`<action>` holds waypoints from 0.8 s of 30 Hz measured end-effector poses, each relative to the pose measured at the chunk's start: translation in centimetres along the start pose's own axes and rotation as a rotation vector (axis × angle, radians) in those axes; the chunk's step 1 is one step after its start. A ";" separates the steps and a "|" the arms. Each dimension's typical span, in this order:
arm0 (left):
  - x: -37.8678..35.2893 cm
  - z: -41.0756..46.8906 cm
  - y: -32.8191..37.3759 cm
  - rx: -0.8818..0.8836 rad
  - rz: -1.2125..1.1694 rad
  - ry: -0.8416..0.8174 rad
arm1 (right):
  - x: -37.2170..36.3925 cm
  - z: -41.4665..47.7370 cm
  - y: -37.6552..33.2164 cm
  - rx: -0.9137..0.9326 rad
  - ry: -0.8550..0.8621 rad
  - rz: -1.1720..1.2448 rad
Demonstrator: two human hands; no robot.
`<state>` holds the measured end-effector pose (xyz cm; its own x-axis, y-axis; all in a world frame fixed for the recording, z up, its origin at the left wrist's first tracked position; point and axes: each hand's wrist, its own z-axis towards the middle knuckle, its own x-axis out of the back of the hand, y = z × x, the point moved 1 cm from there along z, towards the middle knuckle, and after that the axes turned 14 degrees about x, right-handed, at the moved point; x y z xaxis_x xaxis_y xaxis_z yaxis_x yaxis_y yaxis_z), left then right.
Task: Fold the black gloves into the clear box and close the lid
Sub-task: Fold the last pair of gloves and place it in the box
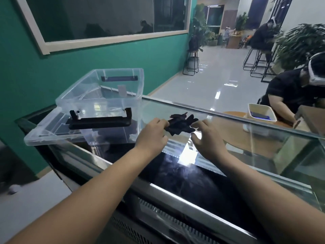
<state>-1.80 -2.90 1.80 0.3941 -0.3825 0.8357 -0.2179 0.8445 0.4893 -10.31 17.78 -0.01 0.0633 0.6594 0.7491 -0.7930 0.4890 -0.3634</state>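
The black gloves (181, 124) lie crumpled on the glass counter top (219, 124), right of the clear box. My left hand (153, 132) pinches their left edge. My right hand (207, 138) hovers at their right side with fingers spread, its fingertips at or just short of the fabric. The clear box (103, 95) stands open at the counter's left end, with black latch handles on its near and far walls. Its clear lid (45, 132) lies flat under or beside the box, sticking out to the front left.
The counter is a glass display case with a metal front edge (175, 192). A green wall runs along the left. Across the counter a seated person (295, 92) works at a round wooden table holding a white tray (262, 113). Stools and plants stand further back.
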 end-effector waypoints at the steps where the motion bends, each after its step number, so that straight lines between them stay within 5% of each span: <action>1: -0.7 0.0 -0.5 0.024 0.005 0.002 | -0.1 -0.1 0.3 -0.019 0.010 -0.003; 8: -3.2 0.1 -1.7 0.171 -0.030 0.065 | -0.6 0.1 1.2 0.018 -0.040 -0.015; 18: -3.5 0.0 -1.9 0.120 0.024 0.164 | -1.1 0.1 1.4 0.022 -0.037 0.021; 24: -3.2 -0.2 -1.4 0.091 0.022 0.242 | -1.3 0.1 0.3 0.260 0.076 0.023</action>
<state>-2.56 -2.74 -1.62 0.5882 -0.2540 0.7677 -0.3044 0.8100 0.5012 -10.64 16.97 -1.06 0.0815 0.7145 0.6949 -0.9229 0.3173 -0.2180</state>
